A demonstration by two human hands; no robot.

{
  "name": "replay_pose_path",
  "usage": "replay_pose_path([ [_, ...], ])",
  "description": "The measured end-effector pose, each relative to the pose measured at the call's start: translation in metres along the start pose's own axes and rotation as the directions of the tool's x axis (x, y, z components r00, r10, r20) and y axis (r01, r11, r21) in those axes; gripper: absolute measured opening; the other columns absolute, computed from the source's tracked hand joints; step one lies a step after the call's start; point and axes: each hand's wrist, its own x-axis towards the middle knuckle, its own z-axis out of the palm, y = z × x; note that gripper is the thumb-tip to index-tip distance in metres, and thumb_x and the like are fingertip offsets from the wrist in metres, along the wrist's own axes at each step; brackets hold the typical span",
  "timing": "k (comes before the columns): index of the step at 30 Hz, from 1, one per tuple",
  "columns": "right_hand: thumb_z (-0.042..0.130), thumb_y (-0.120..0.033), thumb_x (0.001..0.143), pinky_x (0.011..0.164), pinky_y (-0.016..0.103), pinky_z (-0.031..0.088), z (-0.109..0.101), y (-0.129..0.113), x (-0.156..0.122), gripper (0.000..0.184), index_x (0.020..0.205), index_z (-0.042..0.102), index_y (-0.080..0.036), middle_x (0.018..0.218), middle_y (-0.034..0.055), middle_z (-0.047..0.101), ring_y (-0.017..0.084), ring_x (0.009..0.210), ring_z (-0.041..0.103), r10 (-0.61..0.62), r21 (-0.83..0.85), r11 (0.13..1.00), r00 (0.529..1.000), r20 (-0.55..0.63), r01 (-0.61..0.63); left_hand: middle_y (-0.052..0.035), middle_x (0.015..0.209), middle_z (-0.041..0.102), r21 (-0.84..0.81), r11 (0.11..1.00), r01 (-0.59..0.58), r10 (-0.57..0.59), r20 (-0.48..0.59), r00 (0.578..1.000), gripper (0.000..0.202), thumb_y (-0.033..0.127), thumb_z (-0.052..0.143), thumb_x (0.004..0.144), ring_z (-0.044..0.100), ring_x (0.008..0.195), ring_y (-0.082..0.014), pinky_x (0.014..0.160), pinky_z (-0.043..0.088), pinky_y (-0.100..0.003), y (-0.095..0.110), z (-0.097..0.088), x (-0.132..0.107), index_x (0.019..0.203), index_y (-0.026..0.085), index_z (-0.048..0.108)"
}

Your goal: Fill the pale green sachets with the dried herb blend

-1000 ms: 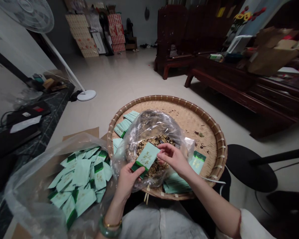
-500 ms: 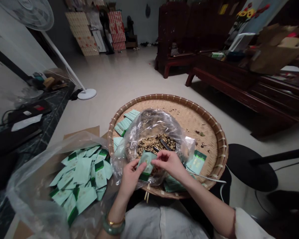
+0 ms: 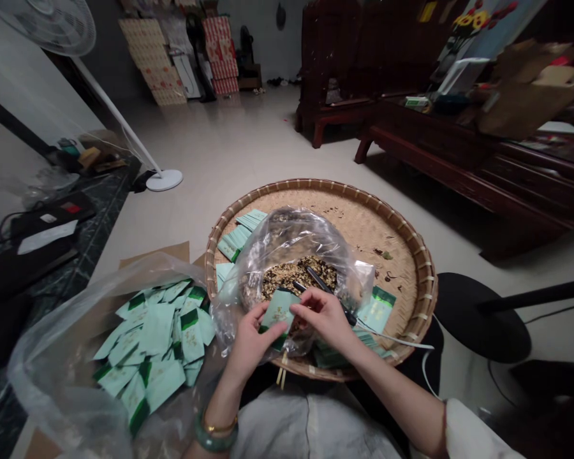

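A light green sachet (image 3: 278, 308) with a dark green end is held between my two hands. My left hand (image 3: 252, 335) pinches its lower left side, thumb across the front. With thumb and fingertips, my right hand (image 3: 326, 317) grips its right edge. Behind the sachet, an open clear plastic bag (image 3: 299, 233) holds a loose dry mix (image 3: 287, 275) of pale and dark bits. A black, pen-like tool (image 3: 319, 278) with a white cord lies across the bag's mouth. All this rests in a round woven bamboo tray (image 3: 363, 220).
Left of the tray, a large clear bag (image 3: 52, 357) holds many green sachets (image 3: 160, 328). More sachets (image 3: 236, 241) lie inside the tray's left side and a flat one (image 3: 377, 308) at right. A white fan (image 3: 165, 179) stands behind left; a dark wooden table (image 3: 435, 150) is at right.
The sachet has turned a little and shows more of its printed front. Both hands keep hold of it. The whole view has shifted slightly.
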Motion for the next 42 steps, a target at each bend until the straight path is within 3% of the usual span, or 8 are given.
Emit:
replay_pose_path([
  [4, 0.046, -0.042, 0.091, 0.066, 0.032, 0.054, -0.031, -0.003, 0.012, 0.031, 0.083, 0.065, -0.018, 0.079, 0.005, 0.069, 0.018, 0.071, 0.065, -0.157, -0.324, 0.933, 0.987, 0.024, 0.156, -0.0082, 0.093, 0.075, 0.112, 0.993, -0.048, 0.039, 0.077, 0.996, 0.037, 0.024, 0.077, 0.062, 0.069, 0.083, -0.0224, 0.077, 0.054, -0.032, -0.005, -0.002, -0.001, 0.097, 0.013, 0.07],
  [7, 0.049, -0.026, 0.089, 0.09, 0.042, 0.049, -0.061, -0.003, 0.028, 0.023, 0.101, 0.067, -0.018, 0.104, 0.0107, 0.07, 0.025, 0.098, 0.064, -0.349, -0.673, 0.694, 0.937, -0.006, 0.254, -0.0085, 0.09, 0.076, 0.077, 0.996, -0.049, 0.046, 0.045, 0.998, 0.033, 0.023, 0.076, 0.062, 0.069, 0.082, -0.022, 0.078, 0.055, -0.033, -0.01, -0.002, 0.0, 0.092, 0.012, 0.069],
  [10, 0.051, -0.019, 0.086, 0.089, 0.044, 0.049, -0.076, -0.004, 0.037, 0.024, 0.103, 0.067, -0.016, 0.106, 0.0131, 0.069, 0.026, 0.098, 0.064, -0.381, -0.776, 0.578, 0.925, 0.017, 0.252, -0.0091, 0.088, 0.076, 0.069, 0.991, -0.113, 0.112, 0.02, 0.993, 0.027, 0.023, 0.077, 0.062, 0.07, 0.083, -0.0231, 0.079, 0.055, -0.036, -0.01, -0.001, -0.001, 0.086, 0.013, 0.069],
  [14, 0.054, -0.028, 0.088, 0.073, 0.035, 0.054, -0.06, -0.02, 0.019, 0.022, 0.104, 0.067, -0.019, 0.101, 0.0098, 0.07, 0.02, 0.085, 0.065, -0.335, -0.624, 0.703, 0.933, 0.134, 0.342, -0.0104, 0.088, 0.076, 0.136, 0.949, -0.285, 0.277, 0.071, 0.958, 0.018, 0.02, 0.076, 0.063, 0.071, 0.086, -0.0248, 0.084, 0.054, -0.041, -0.002, 0.0, -0.003, 0.079, 0.016, 0.069],
  [17, 0.063, -0.033, 0.085, 0.072, 0.031, 0.053, -0.038, -0.035, -0.002, 0.029, 0.111, 0.064, -0.022, 0.103, 0.0081, 0.067, 0.018, 0.088, 0.063, -0.37, -0.416, 0.76, 0.859, 0.355, 0.499, -0.0115, 0.09, 0.076, 0.149, 0.929, -0.338, 0.328, 0.092, 0.94, 0.023, 0.02, 0.08, 0.057, 0.071, 0.086, -0.0259, 0.082, 0.055, -0.04, 0.004, 0.001, -0.004, 0.078, 0.017, 0.07],
  [21, 0.063, -0.031, 0.086, 0.074, 0.031, 0.051, -0.023, -0.037, -0.012, 0.023, 0.106, 0.067, -0.02, 0.093, 0.0077, 0.067, 0.018, 0.085, 0.062, -0.479, -0.333, 0.722, 0.786, 0.391, 0.606, -0.0086, 0.08, 0.075, 0.168, 0.929, -0.331, 0.326, 0.055, 0.944, 0.024, 0.027, 0.082, 0.057, 0.07, 0.077, -0.0236, 0.075, 0.056, -0.036, 0.002, 0.004, -0.004, 0.075, 0.017, 0.07],
  [33, 0.065, -0.038, 0.08, 0.053, 0.024, 0.039, -0.01, -0.024, -0.003, 0.03, 0.06, 0.059, -0.017, 0.059, -0.0005, 0.056, 0.012, 0.056, 0.05, -0.19, -0.279, 0.934, 0.972, 0.137, 0.221, 0.0011, 0.058, 0.063, 0.05, 0.99, -0.135, 0.141, -0.144, 0.979, 0.029, 0.042, 0.072, 0.068, 0.055, 0.056, -0.0124, 0.055, 0.045, -0.021, -0.003, 0.004, -0.004, 0.063, 0.014, 0.069],
  [42, 0.068, -0.046, 0.071, 0.047, 0.021, 0.028, 0.001, -0.013, 0.016, 0.042, 0.051, 0.045, -0.017, 0.052, -0.0056, 0.038, 0.008, 0.052, 0.035, -0.088, -0.202, 0.974, 0.991, 0.096, 0.106, 0.0019, 0.058, 0.063, -0.13, 0.989, -0.075, 0.056, -0.146, 0.988, 0.03, 0.041, 0.076, 0.066, 0.053, 0.054, -0.0095, 0.052, 0.043, -0.018, -0.008, 0.011, 0.006, 0.069, 0.012, 0.069],
])
